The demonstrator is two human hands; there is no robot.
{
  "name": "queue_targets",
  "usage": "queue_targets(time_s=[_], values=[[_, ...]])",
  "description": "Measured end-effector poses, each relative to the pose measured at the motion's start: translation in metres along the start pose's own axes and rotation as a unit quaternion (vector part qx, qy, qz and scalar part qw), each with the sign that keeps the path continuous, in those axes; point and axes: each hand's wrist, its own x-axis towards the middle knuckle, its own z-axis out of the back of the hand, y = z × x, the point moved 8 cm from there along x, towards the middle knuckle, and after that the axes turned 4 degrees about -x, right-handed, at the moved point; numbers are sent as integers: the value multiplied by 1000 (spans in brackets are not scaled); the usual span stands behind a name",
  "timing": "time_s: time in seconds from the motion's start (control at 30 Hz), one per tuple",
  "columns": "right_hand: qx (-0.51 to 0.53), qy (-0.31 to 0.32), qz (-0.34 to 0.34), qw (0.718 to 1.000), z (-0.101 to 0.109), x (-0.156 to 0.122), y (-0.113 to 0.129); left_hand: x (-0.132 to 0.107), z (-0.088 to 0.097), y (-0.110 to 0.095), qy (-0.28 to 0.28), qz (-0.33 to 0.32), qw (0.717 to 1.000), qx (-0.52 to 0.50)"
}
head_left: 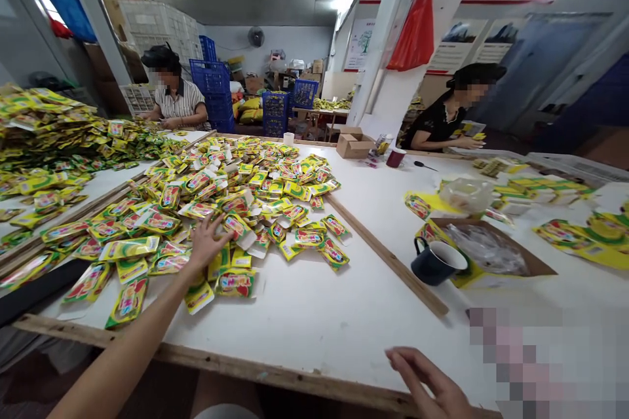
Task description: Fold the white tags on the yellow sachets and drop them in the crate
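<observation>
My left hand [209,243] reaches into a heap of small yellow and green printed packets [167,222] on the white table. Its fingers are spread over the packets, and the fingertips lie beside one packet [238,226] with a white end flap. No packet is visibly gripped there. Low at the front edge, my right hand [430,383] hovers over bare tabletop with its fingers stretched out and nothing seen in it. Part of that hand is cut off by the frame's bottom. Several loose packets, one of them a flat-lying packet [236,283], lie just in front of my left hand.
A wooden strip [388,255] divides the tabletop. Right of it stand a dark mug [437,263] and an open yellow box [535,268] holding clear plastic bags. A small cardboard box [352,144] sits farther back. Two co-workers sit across, one person [179,105] left, another person [437,121] right.
</observation>
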Motion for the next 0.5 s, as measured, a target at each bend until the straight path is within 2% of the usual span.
queue_targets(time_s=[0.13, 0.23, 0.3, 0.4, 0.5], values=[[66, 29, 50, 996, -49, 17, 53, -40, -22, -63, 12, -73, 997, -6], [78, 55, 75, 993, -101, 19, 77, -68, -34, -107, 43, -116, 992, -23], [55, 57, 91, 993, -132, 15, 90, -84, -41, -129, 70, -142, 987, -37], [-9, 65, 118, 991, -164, 6, 108, -99, -40, -146, 93, -166, 980, -60], [-74, 95, 138, 983, -176, -1, 119, -102, -25, -148, 93, -188, 975, -69]])
